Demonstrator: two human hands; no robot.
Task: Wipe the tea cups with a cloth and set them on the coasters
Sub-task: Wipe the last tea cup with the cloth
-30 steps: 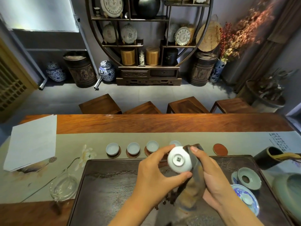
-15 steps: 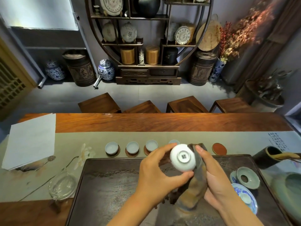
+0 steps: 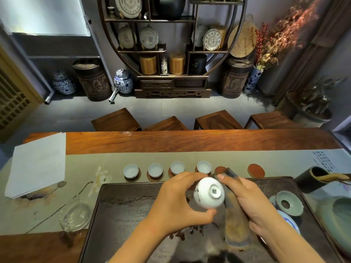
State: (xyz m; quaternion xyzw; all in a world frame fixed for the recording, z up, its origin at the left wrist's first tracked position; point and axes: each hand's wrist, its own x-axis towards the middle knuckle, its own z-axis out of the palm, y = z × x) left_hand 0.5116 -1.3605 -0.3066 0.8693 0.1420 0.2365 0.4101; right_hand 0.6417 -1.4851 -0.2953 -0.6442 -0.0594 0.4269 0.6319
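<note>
Both bare forearms reach in from the bottom edge, hands meeting above the middle of the frame. The left hand point(image 3: 176, 204) curls with thumb low and fingers arched over the top, pinching a white tea cup point(image 3: 209, 193) turned foot-up. The right hand point(image 3: 252, 204) sits just beside it, palm inward, thumb and fingertips pressed to a dark cloth point(image 3: 234, 215) that hangs down through its closed grasp against the cup's side
</note>
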